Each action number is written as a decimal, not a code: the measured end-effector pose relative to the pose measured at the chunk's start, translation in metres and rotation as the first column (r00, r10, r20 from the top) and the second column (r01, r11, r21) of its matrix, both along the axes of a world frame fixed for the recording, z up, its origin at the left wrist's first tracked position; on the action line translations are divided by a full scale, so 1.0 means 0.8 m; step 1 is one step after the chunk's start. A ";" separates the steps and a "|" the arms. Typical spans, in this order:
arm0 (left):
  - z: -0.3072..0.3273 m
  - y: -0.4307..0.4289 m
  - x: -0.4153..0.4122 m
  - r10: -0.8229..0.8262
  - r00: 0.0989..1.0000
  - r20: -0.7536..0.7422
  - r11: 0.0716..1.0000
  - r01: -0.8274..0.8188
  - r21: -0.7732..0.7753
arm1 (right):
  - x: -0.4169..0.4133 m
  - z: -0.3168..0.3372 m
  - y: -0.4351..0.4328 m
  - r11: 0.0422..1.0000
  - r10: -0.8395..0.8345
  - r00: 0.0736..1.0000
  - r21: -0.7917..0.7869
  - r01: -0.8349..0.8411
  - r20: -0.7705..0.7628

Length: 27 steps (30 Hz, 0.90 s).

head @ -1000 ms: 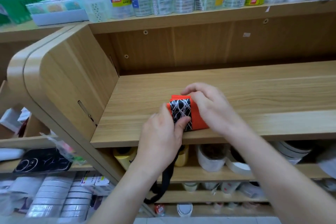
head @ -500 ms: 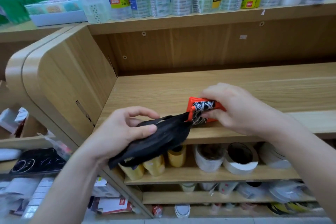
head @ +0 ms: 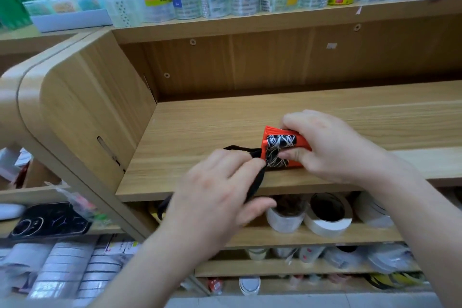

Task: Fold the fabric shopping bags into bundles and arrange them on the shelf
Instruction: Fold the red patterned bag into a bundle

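One orange bundle (head: 281, 144), banded in black-and-white print: right hand (head: 335, 147) grips it, left hand (head: 217, 192) pinches its black strap (head: 257, 177).

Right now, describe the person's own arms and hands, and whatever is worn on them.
Both are bare. The left hand and right hand wear no gloves, and no rings show. The left forearm and right forearm show no sleeve, watch or bracelet up to the frame edge. The left hand is motion-blurred.
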<state>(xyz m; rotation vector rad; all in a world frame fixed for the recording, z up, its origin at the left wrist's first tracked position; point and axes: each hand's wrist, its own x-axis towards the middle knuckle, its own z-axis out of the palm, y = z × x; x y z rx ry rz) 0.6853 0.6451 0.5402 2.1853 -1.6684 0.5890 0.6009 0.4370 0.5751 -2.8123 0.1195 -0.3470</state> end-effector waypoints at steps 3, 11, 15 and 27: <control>-0.020 -0.015 0.006 0.178 0.984 0.032 0.954 -0.180 0.240 | -0.001 0.002 -0.001 1.000 -0.003 1.000 0.017 0.003 -0.021; 0.031 0.038 0.042 0.054 0.541 -0.839 0.900 0.338 0.276 | -0.006 0.002 -0.034 0.990 -0.087 0.994 0.104 0.093 -0.063; 0.046 0.040 0.046 -0.381 0.005 -0.925 0.760 0.571 -0.310 | -0.003 0.000 -0.031 0.984 -0.066 0.997 0.163 0.072 -0.041; 0.053 -0.028 0.047 -0.530 -0.034 -0.847 0.847 -0.070 -0.527 | -0.029 0.039 0.025 0.983 0.056 0.995 -0.172 -0.069 -0.078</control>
